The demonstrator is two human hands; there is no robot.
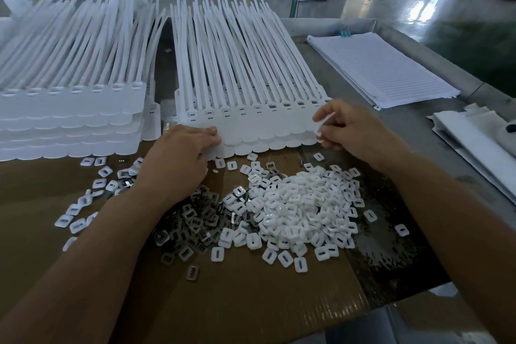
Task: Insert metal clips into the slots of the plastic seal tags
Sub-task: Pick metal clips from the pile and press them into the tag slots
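A stack of white plastic seal tag strips (251,120) lies in front of me, its long tails pointing away and a row of slots along the heads. My left hand (184,153) rests on the stack's near left corner, fingers curled over the edge. My right hand (354,131) is at the stack's right end and pinches a small white plastic piece (324,126) between thumb and fingers. Below the hands, a pile of dark metal clips (195,220) lies on brown cardboard (251,301), beside a heap of white plastic caps (301,209).
A taller stack of white tag strips (69,109) stands at the left. A pad of lined paper (382,67) lies at the right on the metal table (413,123), with white folded sheets (480,137) nearer the right edge. Loose caps (83,204) are scattered at left.
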